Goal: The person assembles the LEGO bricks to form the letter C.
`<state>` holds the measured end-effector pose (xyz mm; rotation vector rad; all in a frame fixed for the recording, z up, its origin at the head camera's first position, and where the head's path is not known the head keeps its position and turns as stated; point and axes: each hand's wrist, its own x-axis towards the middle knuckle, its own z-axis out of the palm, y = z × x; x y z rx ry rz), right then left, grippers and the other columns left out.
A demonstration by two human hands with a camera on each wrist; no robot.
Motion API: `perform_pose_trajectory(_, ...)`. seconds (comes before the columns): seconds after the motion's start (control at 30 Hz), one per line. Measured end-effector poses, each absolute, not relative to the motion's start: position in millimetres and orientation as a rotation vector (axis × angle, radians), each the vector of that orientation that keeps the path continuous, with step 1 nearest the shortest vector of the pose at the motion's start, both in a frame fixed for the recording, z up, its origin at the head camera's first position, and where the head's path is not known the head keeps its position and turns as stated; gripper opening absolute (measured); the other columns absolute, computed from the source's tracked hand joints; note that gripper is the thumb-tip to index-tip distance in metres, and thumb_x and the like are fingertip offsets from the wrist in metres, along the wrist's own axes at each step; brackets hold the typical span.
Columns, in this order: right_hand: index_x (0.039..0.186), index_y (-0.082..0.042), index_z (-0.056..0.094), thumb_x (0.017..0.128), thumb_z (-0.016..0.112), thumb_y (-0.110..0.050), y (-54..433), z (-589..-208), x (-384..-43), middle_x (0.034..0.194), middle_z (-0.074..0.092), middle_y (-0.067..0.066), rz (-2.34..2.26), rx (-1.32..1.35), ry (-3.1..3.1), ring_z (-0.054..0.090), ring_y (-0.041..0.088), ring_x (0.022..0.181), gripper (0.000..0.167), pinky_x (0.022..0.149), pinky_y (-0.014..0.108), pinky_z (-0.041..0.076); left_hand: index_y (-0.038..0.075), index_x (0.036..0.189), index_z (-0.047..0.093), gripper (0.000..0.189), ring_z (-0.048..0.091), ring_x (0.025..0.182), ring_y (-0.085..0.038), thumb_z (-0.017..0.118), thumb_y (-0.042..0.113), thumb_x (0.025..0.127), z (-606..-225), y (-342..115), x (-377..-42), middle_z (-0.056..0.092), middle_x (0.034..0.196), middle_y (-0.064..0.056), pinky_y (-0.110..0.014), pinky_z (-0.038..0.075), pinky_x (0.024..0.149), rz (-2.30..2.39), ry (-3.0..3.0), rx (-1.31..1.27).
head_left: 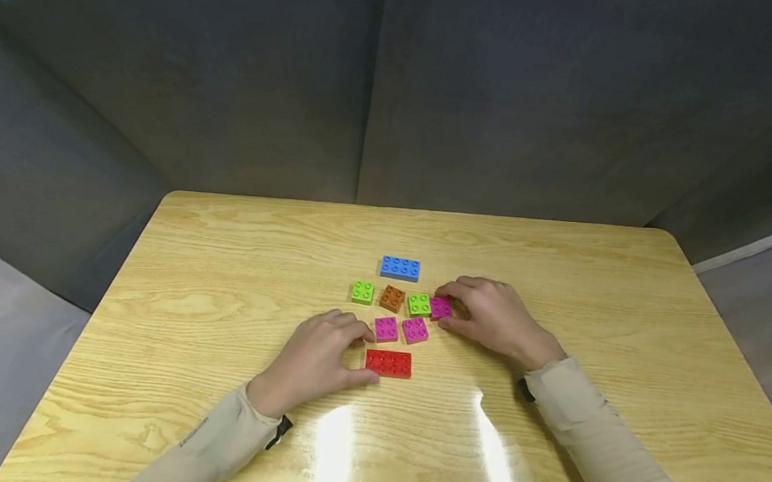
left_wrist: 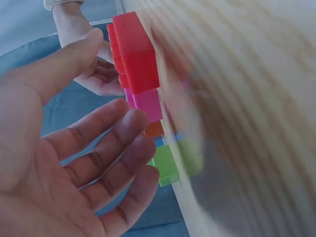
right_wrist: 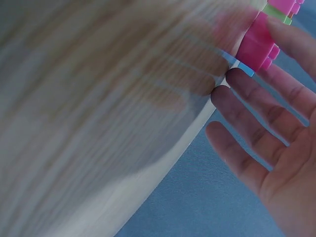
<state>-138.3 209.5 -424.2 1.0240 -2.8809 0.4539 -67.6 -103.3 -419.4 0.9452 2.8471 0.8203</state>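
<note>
Beside the magenta brick (head_left: 440, 308), my right hand (head_left: 489, 314) pinches it between thumb and index finger; the right wrist view shows the same magenta brick (right_wrist: 254, 45) between them. It touches or nearly touches a green brick (head_left: 419, 305) on its left. My left hand (head_left: 313, 356) spreads its thumb and relaxed fingers around the left end of a long red brick (head_left: 388, 363), without gripping it. Its index fingertip is near a pink brick (head_left: 386, 329). In the left wrist view a gap shows between the thumb and the red brick (left_wrist: 138, 54).
A second pink brick (head_left: 415, 331) lies between the hands. Farther back are an orange-brown brick (head_left: 392, 298), another green brick (head_left: 362, 292) and a long blue brick (head_left: 400, 268). All lie studs up on the wooden table (head_left: 230, 263), with grey partitions (head_left: 495, 102) behind.
</note>
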Motion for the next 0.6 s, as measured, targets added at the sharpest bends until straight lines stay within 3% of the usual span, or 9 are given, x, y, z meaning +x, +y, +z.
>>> perform_pose_trajectory(0.33,0.120,-0.006,0.079,0.090,0.093,-0.024,205.5,-423.4,-138.9,0.108,0.078,0.007,0.452,1.030,-2.877,0.074,0.024,0.091,0.038,0.081,0.049,0.062,0.007,0.111,0.080,0.049,0.065,0.090,-0.017,0.099,0.038,0.079,-424.7,-103.2,-69.4,0.075,0.098,0.000,-0.038,0.057,0.081,0.801,2.865,1.018)
perform_pose_trajectory(0.6,0.118,-0.005,0.079,0.092,0.091,-0.022,206.2,-421.8,-137.4,0.111,0.078,0.010,0.458,1.007,-2.899,0.075,0.029,0.098,0.034,0.084,0.052,0.062,0.007,0.111,0.080,0.047,0.064,0.089,-0.016,0.100,0.036,0.079,-425.8,-102.6,-69.9,0.074,0.096,0.001,-0.037,0.057,0.080,0.788,2.860,1.005)
